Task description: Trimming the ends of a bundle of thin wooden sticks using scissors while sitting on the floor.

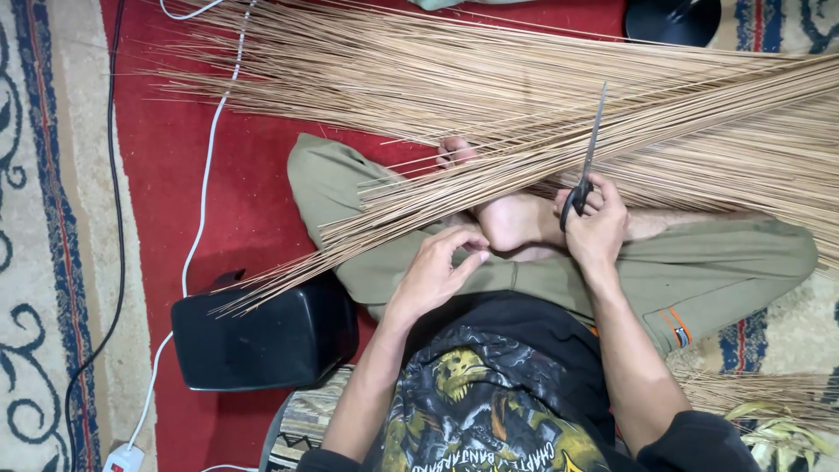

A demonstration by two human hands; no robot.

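Head view looks straight down on my lap, where I sit cross-legged on a red carpet [175,157] with a great sheaf of thin tan sticks [524,96] fanned across my legs. My right hand [597,229] is clenched through the handles of a pair of scissors [587,162], the blades pointing up and away from me and closed or nearly so, their tips among the sticks. My left hand [434,269] pinches the near ends of a narrower bunch of sticks [350,236] between thumb and fingertips; I cannot tell how many are in that pinch. That bunch runs on a slant, from high on my right, across my bare foot [511,218], down toward my left, its loose ends spilling over a black box [266,336] beside my knee. So its long axis lies crosswise to the scissor blades, which stand almost square to it. The scissors hand is the nearer to where the sticks cross my foot; the left hand sits just below the bunch, closer to my body. A white cable [203,183] trails along the carpet, well apart from both hands.
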